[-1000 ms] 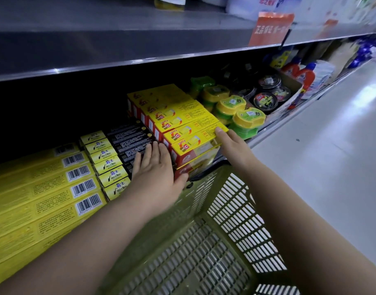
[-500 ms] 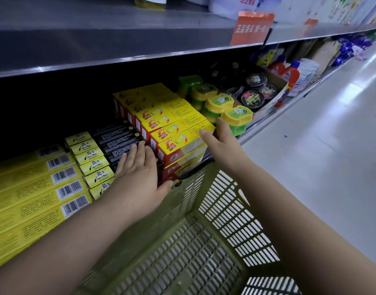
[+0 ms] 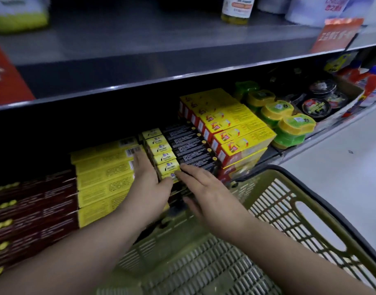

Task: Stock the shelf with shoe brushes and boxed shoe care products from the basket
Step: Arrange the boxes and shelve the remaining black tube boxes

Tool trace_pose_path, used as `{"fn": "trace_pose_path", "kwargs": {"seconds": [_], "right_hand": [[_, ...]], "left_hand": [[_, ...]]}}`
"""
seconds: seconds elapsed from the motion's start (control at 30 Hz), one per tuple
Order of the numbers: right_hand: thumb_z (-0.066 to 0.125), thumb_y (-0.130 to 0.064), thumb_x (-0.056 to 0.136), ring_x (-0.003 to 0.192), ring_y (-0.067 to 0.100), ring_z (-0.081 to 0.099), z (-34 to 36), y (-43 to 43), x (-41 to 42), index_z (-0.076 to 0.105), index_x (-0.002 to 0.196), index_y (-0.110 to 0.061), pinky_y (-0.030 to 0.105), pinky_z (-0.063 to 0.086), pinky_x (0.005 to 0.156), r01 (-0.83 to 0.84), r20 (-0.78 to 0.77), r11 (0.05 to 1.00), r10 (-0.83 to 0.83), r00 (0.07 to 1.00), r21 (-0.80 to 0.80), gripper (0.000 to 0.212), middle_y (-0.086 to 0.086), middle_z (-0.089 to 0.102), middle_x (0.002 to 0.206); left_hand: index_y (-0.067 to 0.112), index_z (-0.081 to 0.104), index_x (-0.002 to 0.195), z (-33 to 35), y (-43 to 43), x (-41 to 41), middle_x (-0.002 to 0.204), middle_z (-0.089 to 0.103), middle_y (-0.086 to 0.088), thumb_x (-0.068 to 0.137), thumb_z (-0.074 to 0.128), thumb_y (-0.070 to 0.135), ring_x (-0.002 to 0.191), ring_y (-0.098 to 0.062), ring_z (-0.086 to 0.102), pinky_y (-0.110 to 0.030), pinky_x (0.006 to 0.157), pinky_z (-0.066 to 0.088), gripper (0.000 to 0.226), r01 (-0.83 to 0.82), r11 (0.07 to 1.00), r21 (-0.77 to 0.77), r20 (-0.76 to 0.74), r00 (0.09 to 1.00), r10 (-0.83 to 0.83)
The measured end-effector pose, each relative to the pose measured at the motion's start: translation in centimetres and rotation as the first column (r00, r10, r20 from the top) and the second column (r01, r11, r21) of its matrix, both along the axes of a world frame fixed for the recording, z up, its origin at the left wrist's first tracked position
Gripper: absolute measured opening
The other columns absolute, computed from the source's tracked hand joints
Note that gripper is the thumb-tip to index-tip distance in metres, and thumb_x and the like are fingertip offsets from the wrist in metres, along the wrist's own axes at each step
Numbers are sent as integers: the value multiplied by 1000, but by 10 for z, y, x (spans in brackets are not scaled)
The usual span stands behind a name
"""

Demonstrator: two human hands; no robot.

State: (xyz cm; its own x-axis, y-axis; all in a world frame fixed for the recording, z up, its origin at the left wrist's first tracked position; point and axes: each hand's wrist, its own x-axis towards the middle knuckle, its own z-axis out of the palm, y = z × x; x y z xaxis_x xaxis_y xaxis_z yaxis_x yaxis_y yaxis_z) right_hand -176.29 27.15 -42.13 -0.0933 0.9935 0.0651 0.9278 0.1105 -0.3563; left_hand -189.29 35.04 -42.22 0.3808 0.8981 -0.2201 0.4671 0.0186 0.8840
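Note:
On the lower shelf stand rows of boxes: long yellow boxes, small yellow boxes, black boxes and yellow-and-red boxes. My left hand lies flat, fingers straight, against the right ends of the long yellow boxes, beside the small yellow ones. My right hand reaches in with straight fingers touching the front of the small yellow and black boxes. The olive green basket sits below the shelf edge, and nothing shows inside it.
Dark red boxes fill the shelf's left end. Green-and-yellow tubs, black tins and bottles stand to the right. The grey upper shelf overhangs, with an orange tag on it. Pale floor lies to the right.
Both hands have left the yellow-and-red boxes and shifted left: the left one to the long yellow boxes, the right one to the small yellow and black boxes. The view has swung left and up.

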Motion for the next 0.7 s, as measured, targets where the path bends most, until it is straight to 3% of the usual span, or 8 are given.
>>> {"fn": "trace_pose_path", "kwargs": {"seconds": [0.1, 0.2, 0.27, 0.33, 0.4, 0.47, 0.57, 0.7], "right_hand": [[46, -20, 97, 138, 14, 27, -3, 2, -3, 33, 145, -19, 27, 14, 114, 40, 46, 999, -41, 998, 25, 50, -2, 30, 151], [49, -18, 96, 136, 18, 32, -6, 1, -4, 38, 142, -16, 31, 20, 114, 47, 39, 998, -48, 998, 43, 48, 1, 36, 148], [51, -15, 94, 135, 20, 36, -8, 1, -3, 42, 141, -14, 34, 24, 113, 48, 36, 997, -50, 998, 53, 48, 3, 40, 146], [54, -14, 92, 133, 21, 39, -9, 1, -3, 45, 139, -13, 36, 27, 112, 59, 24, 996, -60, 998, 60, 48, 4, 43, 144], [58, -12, 89, 130, 22, 43, -10, 0, -3, 47, 137, -12, 36, 30, 111, 65, 16, 996, -67, 998, 66, 49, 5, 46, 141], [61, -11, 87, 128, 22, 45, -9, 1, -5, 49, 135, -11, 34, 30, 110, 79, -5, 993, -78, 997, 83, 49, 4, 48, 139], [62, -11, 86, 127, 19, 45, -5, 4, -13, 51, 132, -8, 28, 28, 108, 70, -38, 991, -66, 997, 114, 48, 5, 50, 136], [55, -14, 92, 134, 11, 34, 6, 18, -45, 45, 138, -12, 13, 18, 109, -4, -158, 998, 13, 987, 63, 46, -1, 41, 143]], "left_hand": [[22, -12, 148, -1, 0, 4, 134, 33, 14, 95, 45, 11, 86, 27, 44, 2, 65, 36, 79, 19, 977, -213, 65, 998, -5], [25, -16, 147, -9, -1, 7, 157, 0, 10, 94, 43, 11, 116, 19, 34, 5, 74, 28, 80, 59, 961, -269, 70, 997, -41], [25, -19, 146, -11, -2, 7, 157, -11, 9, 94, 42, 11, 100, 23, 33, 9, 50, 28, 81, 67, 958, -279, 69, 996, -50], [26, -20, 146, -11, -2, 7, 155, 5, 15, 94, 43, 12, 87, 24, 32, 7, 41, 27, 83, 85, 956, -280, 82, 995, -64], [27, -17, 147, -14, -3, 6, 114, 41, 31, 93, 45, 12, 50, 26, 37, 3, 38, 27, 84, 91, 958, -272, 89, 994, -69], [29, -16, 147, -15, -3, 3, 82, 37, 29, 91, 46, 11, 34, 20, 36, 0, 41, 26, 86, 88, 958, -272, 95, 993, -64], [30, -15, 147, -13, 7, -10, 133, 30, 26, 91, 49, 15, 93, 22, 34, 0, 66, 30, 86, 134, 962, -239, 139, 985, -102], [26, 20, 147, 5, 46, -59, 125, 37, 11, 90, 54, 18, 112, -2, 33, -3, 78, 33, 67, 176, 983, 44, -123, 978, -169]]}}
